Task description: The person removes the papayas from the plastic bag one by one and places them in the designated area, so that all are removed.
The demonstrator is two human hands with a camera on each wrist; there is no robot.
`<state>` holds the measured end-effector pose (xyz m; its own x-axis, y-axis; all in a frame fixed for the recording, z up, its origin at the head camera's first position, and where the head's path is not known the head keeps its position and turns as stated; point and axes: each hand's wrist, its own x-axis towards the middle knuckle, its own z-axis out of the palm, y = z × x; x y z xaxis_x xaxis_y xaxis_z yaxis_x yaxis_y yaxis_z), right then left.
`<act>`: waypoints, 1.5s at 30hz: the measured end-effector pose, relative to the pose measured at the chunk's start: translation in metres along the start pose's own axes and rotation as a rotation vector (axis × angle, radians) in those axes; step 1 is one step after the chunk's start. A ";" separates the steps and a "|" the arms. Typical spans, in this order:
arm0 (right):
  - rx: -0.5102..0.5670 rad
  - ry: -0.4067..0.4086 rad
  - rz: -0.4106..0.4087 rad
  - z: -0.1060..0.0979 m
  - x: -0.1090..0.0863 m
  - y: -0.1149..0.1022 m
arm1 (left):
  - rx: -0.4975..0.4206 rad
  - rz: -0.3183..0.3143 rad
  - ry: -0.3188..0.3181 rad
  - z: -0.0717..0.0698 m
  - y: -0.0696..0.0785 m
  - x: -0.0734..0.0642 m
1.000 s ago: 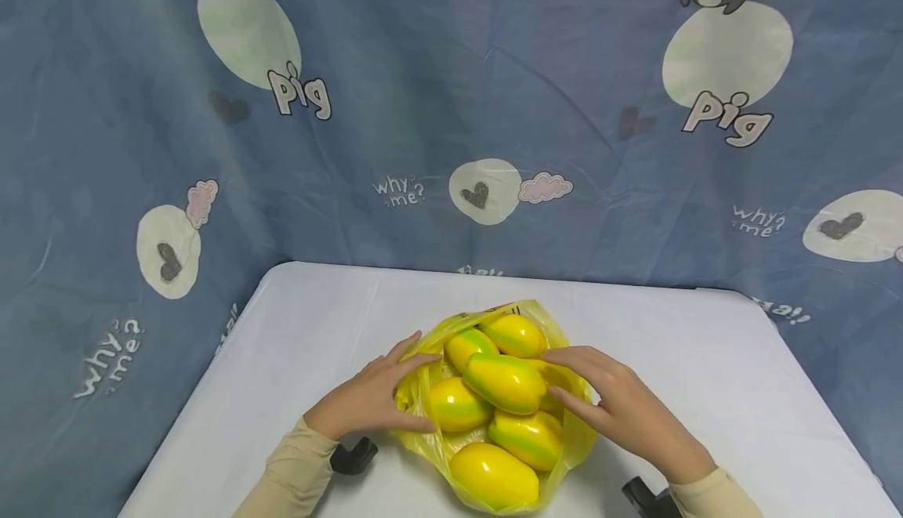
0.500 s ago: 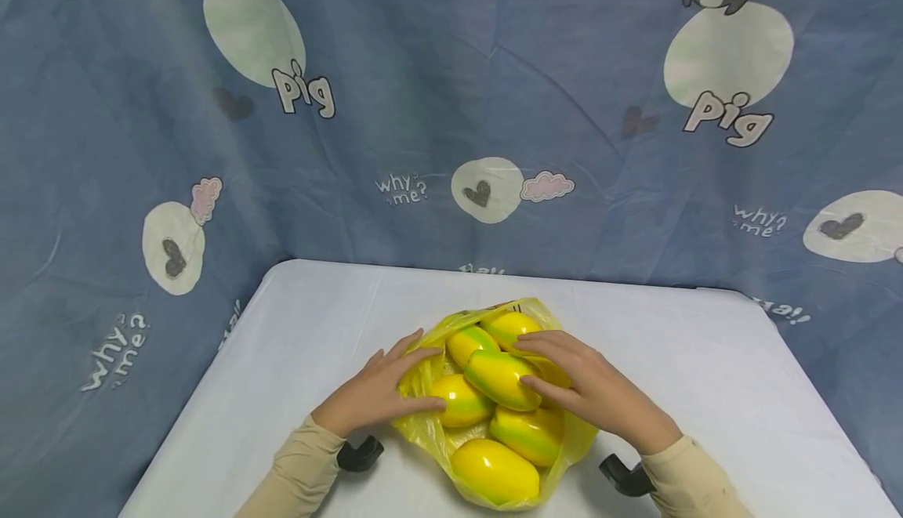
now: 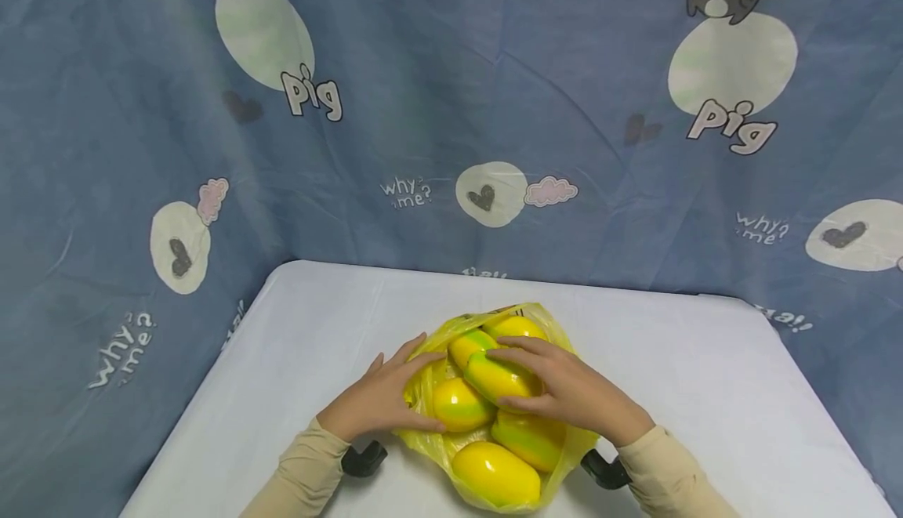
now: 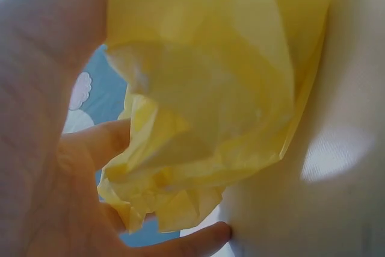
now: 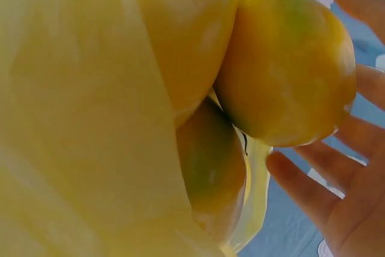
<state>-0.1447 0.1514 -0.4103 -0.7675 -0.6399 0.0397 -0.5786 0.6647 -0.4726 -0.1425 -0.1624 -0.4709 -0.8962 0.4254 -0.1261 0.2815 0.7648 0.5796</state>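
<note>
The glossy yellow-and-green oval fruit (image 3: 502,377), shaped like a mango, lies on top of the pile in the open yellow translucent plastic bag (image 3: 443,463), its green end toward the far left. Your right hand (image 3: 564,386) reaches over it from the right, the thumb along the near side and the fingers toward the green end. The right wrist view shows those fingers spread; whether they press on the fruit you cannot tell from here.

Around it in the head view you see 5 more fruits of the same kind: 2 at the far side of the bag, 1 toward your left hand, and 2 on the near side, the nearest yellow fruit (image 3: 496,474) resting by the bag's near rim.

Your left hand (image 3: 377,395) is at the bag's left edge, thumb and fingers spread apart around the plastic; how firmly it presses cannot be told.

You wear beige long sleeves (image 3: 305,459), with a black curved piece at each wrist. The bag stands on the white-covered table (image 3: 712,377), and behind hangs a blue fabric backdrop (image 3: 395,71) printed with grey pigs, hearts, "pig" and "why me?".
</note>
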 end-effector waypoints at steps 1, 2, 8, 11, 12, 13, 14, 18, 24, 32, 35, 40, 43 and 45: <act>-0.003 -0.013 0.001 0.000 0.000 0.000 | -0.002 0.004 -0.001 -0.001 0.000 0.000; -0.005 -0.022 -0.002 -0.001 0.001 0.000 | -0.005 0.007 -0.001 -0.001 0.000 0.001; -0.017 -0.023 -0.036 -0.003 0.001 0.001 | -0.007 0.025 0.000 -0.004 0.000 0.001; -0.026 -0.004 -0.050 -0.002 0.001 0.002 | -0.006 0.023 -0.004 -0.004 0.000 0.000; -0.025 0.003 -0.054 -0.002 0.001 0.003 | -0.009 0.024 -0.004 -0.004 -0.001 0.000; -0.021 0.012 -0.061 -0.002 0.001 0.003 | -0.010 0.022 -0.005 -0.004 -0.001 0.000; -0.016 0.021 -0.063 -0.001 0.000 0.004 | -0.014 0.020 -0.006 -0.003 -0.001 0.000; 0.030 0.074 -0.051 0.001 -0.002 0.005 | -0.019 0.018 -0.001 -0.002 -0.003 0.000; 0.114 0.180 -0.021 0.005 -0.010 0.008 | -0.011 0.031 0.003 -0.002 -0.004 0.000; 0.177 0.310 0.012 0.010 -0.022 0.015 | -0.014 0.032 -0.003 -0.002 -0.003 -0.001; 0.202 0.347 0.023 0.012 -0.026 0.018 | -0.013 0.034 -0.001 -0.002 -0.002 -0.001; 0.245 0.397 0.046 0.013 -0.032 0.022 | -0.002 0.044 0.006 -0.001 -0.003 -0.001; 0.264 0.424 0.060 0.014 -0.036 0.023 | 0.005 0.047 0.009 0.000 -0.004 0.000; 0.275 0.443 0.069 0.014 -0.039 0.024 | 0.010 0.044 0.008 0.000 -0.004 0.000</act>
<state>-0.1251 0.1870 -0.4359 -0.8788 -0.3345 0.3404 -0.4745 0.5357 -0.6985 -0.1436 -0.1657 -0.4729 -0.8855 0.4551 -0.0943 0.3240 0.7499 0.5767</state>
